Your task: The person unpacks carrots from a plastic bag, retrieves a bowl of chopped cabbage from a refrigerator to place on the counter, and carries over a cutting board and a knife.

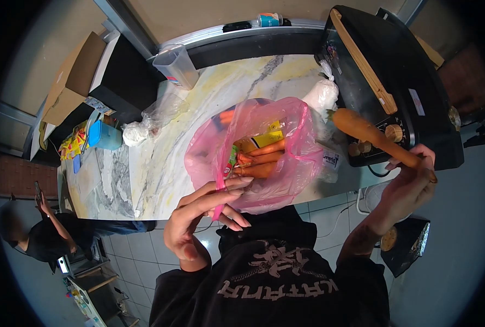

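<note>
1. Marble-patterned desk [109,188] supports the pink plastic bag [302,182] near its edge.
2. Bag: fingers of the left hand [199,215] loosely grip its handle; hard pulling could tip it.
3. Carrot [368,134]: raised right of bag, thin end gripped by the right hand's [413,182] fingers; long axis slants, crown pointing up-left. Slack grip could drop it.

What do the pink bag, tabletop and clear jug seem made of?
Pink bag: thin plastic film, glossy; it's crinkled and see-through.
Tabletop: smooth, marble-look; grey veins show, but stone or laminate is unclear.
Clear jug: likely rigid plastic, translucent; cloudy walls stand firm.
</note>
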`<act>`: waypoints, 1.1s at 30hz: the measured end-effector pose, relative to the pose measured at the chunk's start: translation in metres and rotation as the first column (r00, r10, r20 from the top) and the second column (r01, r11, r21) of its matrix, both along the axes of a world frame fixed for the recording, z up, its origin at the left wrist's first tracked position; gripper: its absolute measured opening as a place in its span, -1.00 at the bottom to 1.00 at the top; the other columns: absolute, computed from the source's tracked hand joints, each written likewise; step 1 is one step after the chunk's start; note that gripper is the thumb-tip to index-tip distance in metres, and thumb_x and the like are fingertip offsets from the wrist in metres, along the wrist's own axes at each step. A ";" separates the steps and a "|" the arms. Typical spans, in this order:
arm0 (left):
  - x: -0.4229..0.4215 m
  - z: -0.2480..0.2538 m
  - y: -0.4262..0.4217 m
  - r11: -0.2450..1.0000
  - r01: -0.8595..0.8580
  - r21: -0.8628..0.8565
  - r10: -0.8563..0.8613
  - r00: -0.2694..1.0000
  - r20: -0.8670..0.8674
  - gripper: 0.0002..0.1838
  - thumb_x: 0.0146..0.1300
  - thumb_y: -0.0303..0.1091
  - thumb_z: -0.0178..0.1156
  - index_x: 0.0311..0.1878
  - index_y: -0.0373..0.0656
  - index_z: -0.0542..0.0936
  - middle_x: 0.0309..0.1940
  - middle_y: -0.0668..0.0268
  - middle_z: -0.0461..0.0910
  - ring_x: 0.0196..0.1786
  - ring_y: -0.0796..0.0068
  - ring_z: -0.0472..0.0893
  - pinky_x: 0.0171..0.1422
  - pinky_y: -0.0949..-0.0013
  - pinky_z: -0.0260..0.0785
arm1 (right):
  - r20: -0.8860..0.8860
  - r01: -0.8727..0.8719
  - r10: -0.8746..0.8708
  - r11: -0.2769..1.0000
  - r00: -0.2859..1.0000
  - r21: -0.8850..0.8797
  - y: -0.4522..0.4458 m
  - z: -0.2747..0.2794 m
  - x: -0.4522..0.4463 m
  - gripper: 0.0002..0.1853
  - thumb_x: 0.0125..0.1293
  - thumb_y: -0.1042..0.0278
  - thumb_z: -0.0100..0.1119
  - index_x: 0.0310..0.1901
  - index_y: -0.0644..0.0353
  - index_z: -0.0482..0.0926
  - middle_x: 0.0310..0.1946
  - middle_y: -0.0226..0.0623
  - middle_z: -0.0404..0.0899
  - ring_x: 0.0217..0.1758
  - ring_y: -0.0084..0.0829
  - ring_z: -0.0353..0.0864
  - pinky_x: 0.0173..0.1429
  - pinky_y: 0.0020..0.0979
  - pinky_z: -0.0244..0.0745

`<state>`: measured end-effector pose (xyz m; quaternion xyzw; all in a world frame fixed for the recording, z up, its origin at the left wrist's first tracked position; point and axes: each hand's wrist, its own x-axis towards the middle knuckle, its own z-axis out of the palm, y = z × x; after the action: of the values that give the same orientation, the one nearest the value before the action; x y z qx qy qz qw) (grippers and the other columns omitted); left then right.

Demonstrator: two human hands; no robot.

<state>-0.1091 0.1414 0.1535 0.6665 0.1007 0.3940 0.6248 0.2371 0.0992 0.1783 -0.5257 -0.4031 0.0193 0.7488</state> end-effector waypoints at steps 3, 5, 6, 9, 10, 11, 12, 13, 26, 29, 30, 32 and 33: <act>-0.001 0.000 -0.001 1.000 0.024 -0.014 -0.024 1.000 0.010 0.10 0.10 0.44 0.09 0.20 -0.63 0.31 0.17 -0.33 0.28 -0.13 -0.01 0.67 -0.19 0.19 0.61 | -0.122 -0.181 0.180 0.984 0.976 0.005 -0.002 0.004 0.002 -0.57 0.47 0.16 -0.15 -0.29 0.48 0.45 -0.40 -0.14 0.49 -0.57 -0.39 0.57 -0.52 -0.49 0.49; 0.004 0.004 -0.003 0.997 -0.070 -0.038 0.069 0.997 -0.024 -0.12 0.18 0.20 0.22 0.16 -0.59 0.38 0.07 -0.17 0.37 -0.14 0.12 0.66 -0.16 0.28 0.59 | -0.335 -0.411 0.394 0.912 0.856 0.024 0.001 -0.001 0.004 -0.57 0.45 0.16 -0.10 -0.22 0.51 0.45 -0.41 -0.12 0.49 -0.55 -0.37 0.59 -0.50 -0.45 0.53; 0.004 0.005 -0.003 0.997 -0.067 -0.035 0.066 0.998 -0.022 -0.12 0.18 0.20 0.22 0.16 -0.59 0.38 0.07 -0.17 0.37 -0.14 0.12 0.66 -0.16 0.28 0.59 | -0.332 -0.408 0.393 0.912 0.857 0.026 0.002 -0.001 -0.001 -0.57 0.45 0.16 -0.10 -0.22 0.51 0.45 -0.41 -0.12 0.49 -0.55 -0.37 0.59 -0.50 -0.45 0.53; 0.008 0.007 -0.004 0.964 -0.251 0.082 0.258 0.962 -0.092 -0.43 0.22 -0.18 0.30 0.12 -0.49 0.46 -0.08 0.06 0.41 -0.24 0.36 0.61 -0.19 0.43 0.47 | -0.489 -0.482 0.425 0.876 0.762 0.009 0.004 -0.004 -0.015 -0.58 0.44 0.18 -0.05 -0.09 0.53 0.43 -0.38 -0.13 0.48 -0.50 -0.34 0.63 -0.44 -0.41 0.58; 0.008 0.008 -0.003 0.966 -0.246 0.084 0.254 0.963 -0.091 -0.43 0.22 -0.18 0.30 0.12 -0.49 0.46 -0.08 0.06 0.41 -0.24 0.36 0.61 -0.19 0.43 0.47 | -0.488 -0.478 0.422 0.878 0.764 0.011 0.005 -0.007 -0.017 -0.58 0.44 0.18 -0.05 -0.09 0.53 0.43 -0.38 -0.13 0.48 -0.50 -0.34 0.63 -0.44 -0.41 0.58; 0.007 0.009 -0.003 0.968 -0.236 0.081 0.245 0.960 -0.132 -0.44 0.21 -0.22 0.31 0.13 -0.47 0.46 -0.06 0.07 0.40 -0.25 0.39 0.60 -0.20 0.44 0.46 | -0.477 -0.506 0.446 0.863 0.758 0.004 0.007 -0.009 -0.018 -0.58 0.43 0.17 -0.06 -0.10 0.51 0.42 -0.34 -0.14 0.49 -0.52 -0.36 0.61 -0.43 -0.43 0.55; 0.007 0.011 -0.002 0.971 -0.228 0.078 0.238 0.956 -0.173 -0.45 0.19 -0.27 0.32 0.14 -0.46 0.46 -0.04 0.09 0.39 -0.26 0.42 0.58 -0.22 0.46 0.44 | -0.466 -0.534 0.471 0.846 0.749 -0.003 0.008 -0.012 -0.019 -0.59 0.43 0.16 -0.06 -0.11 0.49 0.42 -0.29 -0.14 0.50 -0.53 -0.38 0.60 -0.42 -0.45 0.52; 0.007 0.010 -0.001 0.970 -0.227 0.081 0.238 0.956 -0.172 -0.45 0.19 -0.27 0.32 0.14 -0.46 0.46 -0.04 0.09 0.39 -0.26 0.42 0.58 -0.22 0.46 0.44 | -0.454 -0.583 0.520 0.812 0.724 0.001 0.009 -0.014 -0.018 -0.63 0.44 0.18 -0.09 -0.16 0.44 0.41 -0.27 -0.14 0.47 -0.49 -0.35 0.60 -0.38 -0.41 0.53; 0.038 0.014 0.000 0.912 -0.370 -0.178 0.340 0.924 -0.177 -0.25 0.04 -0.51 0.40 0.33 -0.25 0.32 0.36 0.09 0.19 -0.13 0.45 0.59 -0.10 0.46 0.44 | -0.293 -0.750 0.716 0.662 0.633 -0.002 -0.002 -0.008 -0.033 -0.61 0.43 0.15 -0.07 -0.25 0.43 0.38 -0.12 -0.08 0.39 -0.16 -0.21 0.64 -0.15 -0.21 0.65; 0.040 0.008 0.012 0.911 -0.247 0.331 0.334 0.913 -0.236 -0.29 -0.09 -0.39 0.51 0.20 -0.29 0.47 0.08 0.04 0.54 -0.11 0.36 0.62 0.00 0.40 0.44 | -0.259 -0.852 0.812 0.511 0.523 -0.116 -0.009 -0.011 -0.038 -0.62 0.37 0.14 0.02 -0.30 0.41 0.49 -0.16 -0.14 0.45 -0.11 -0.32 0.57 -0.02 -0.27 0.52; 0.037 0.005 0.011 0.911 -0.247 0.330 0.333 0.913 -0.237 -0.29 -0.09 -0.39 0.51 0.20 -0.29 0.47 0.08 0.04 0.54 -0.11 0.36 0.62 0.00 0.40 0.44 | -0.260 -0.852 0.812 0.511 0.522 -0.116 -0.012 -0.010 -0.041 -0.62 0.37 0.14 0.02 -0.30 0.41 0.49 -0.16 -0.14 0.45 -0.11 -0.32 0.57 -0.02 -0.27 0.52; 0.029 -0.004 0.007 0.933 -0.236 0.271 0.293 0.937 -0.190 -0.43 -0.09 -0.37 0.51 0.04 -0.34 0.58 -0.10 0.11 0.64 -0.12 0.34 0.63 0.00 0.42 0.43 | -0.312 -0.895 0.839 0.411 0.446 -0.174 -0.014 -0.007 -0.049 -0.64 0.33 0.15 0.07 -0.33 0.37 0.54 -0.16 -0.17 0.48 -0.08 -0.36 0.53 0.05 -0.31 0.44; 0.027 0.001 0.002 0.941 -0.299 0.161 0.327 0.925 -0.192 -0.52 -0.11 -0.41 0.51 -0.08 -0.40 0.62 -0.24 0.12 0.68 -0.17 0.32 0.65 -0.03 0.40 0.46 | -0.222 -0.945 0.926 0.267 0.306 -0.186 -0.008 -0.008 -0.042 -0.75 0.28 0.28 0.15 -0.22 0.36 0.55 -0.08 -0.13 0.49 0.01 -0.27 0.53 0.14 -0.25 0.42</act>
<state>-0.0818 0.1438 0.1545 0.7196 0.2476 0.4196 0.4948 0.1953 0.0917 0.1705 -0.2871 -0.6014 0.5314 0.5231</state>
